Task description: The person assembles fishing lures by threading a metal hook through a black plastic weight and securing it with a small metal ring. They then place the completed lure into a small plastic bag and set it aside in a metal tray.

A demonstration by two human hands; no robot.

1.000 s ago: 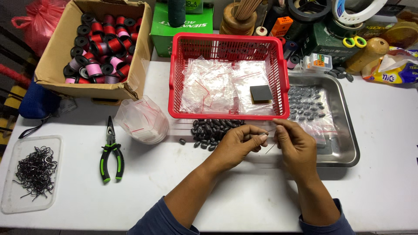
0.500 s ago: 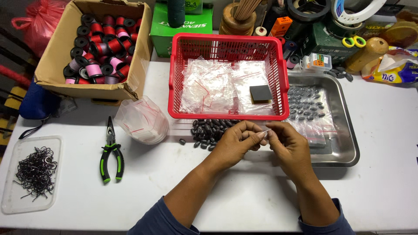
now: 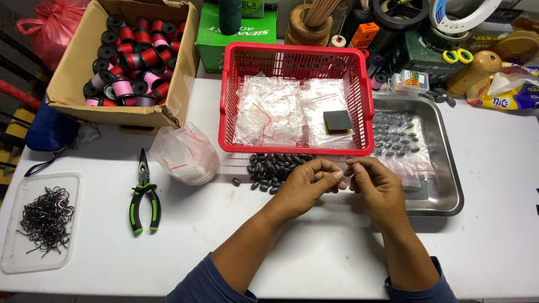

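The person wears dark blue sleeves (image 3: 210, 283) pushed up past the forearms; both hands, left hand (image 3: 306, 185) and right hand (image 3: 379, 185), are bare, without gloves.

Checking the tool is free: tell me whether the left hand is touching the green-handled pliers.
Apart. The head view shows bare white table between the left hand and the pliers, which lie well off to its left.

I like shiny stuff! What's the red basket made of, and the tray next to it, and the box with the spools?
The red basket looks like moulded plastic: glossy, with a thin even lattice. The tray looks like metal, probably stainless steel: grey, smooth and reflective. The box looks like cardboard: matt brown, with folded flaps and a torn corner.
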